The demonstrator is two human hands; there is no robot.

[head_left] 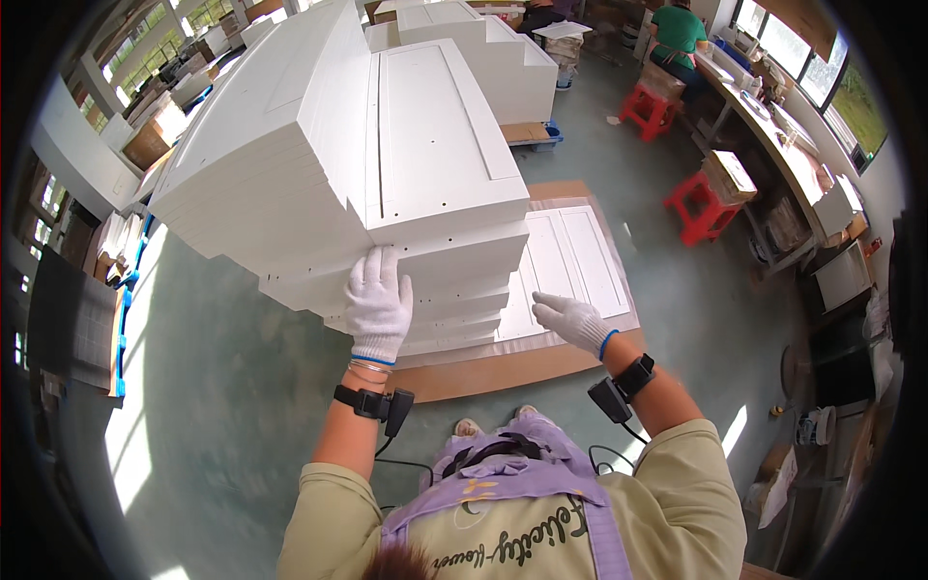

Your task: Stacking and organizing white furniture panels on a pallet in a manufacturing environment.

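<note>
My left hand (378, 304), in a white knit glove, rests its outstretched fingers against the near edges of a tall stack of white panels (435, 150). The top panel has a recessed face and small dark holes along its near end. To the right, my right hand (574, 322), gloved too, is held with fingers stretched out and nothing in it. It is nearest to a lower white panel (570, 256) with grooved lines, which lies on brown cardboard (483, 375). Whether the right fingertips touch that panel I cannot tell.
Another, higher white panel stack (251, 106) adjoins on the left. More white panels (527, 82) stand beyond. Red stools (704, 205) bearing boxes stand at the right by a long workbench (764, 130). A person in green (677, 34) sits there. Grey-green floor (232, 387) surrounds the stacks.
</note>
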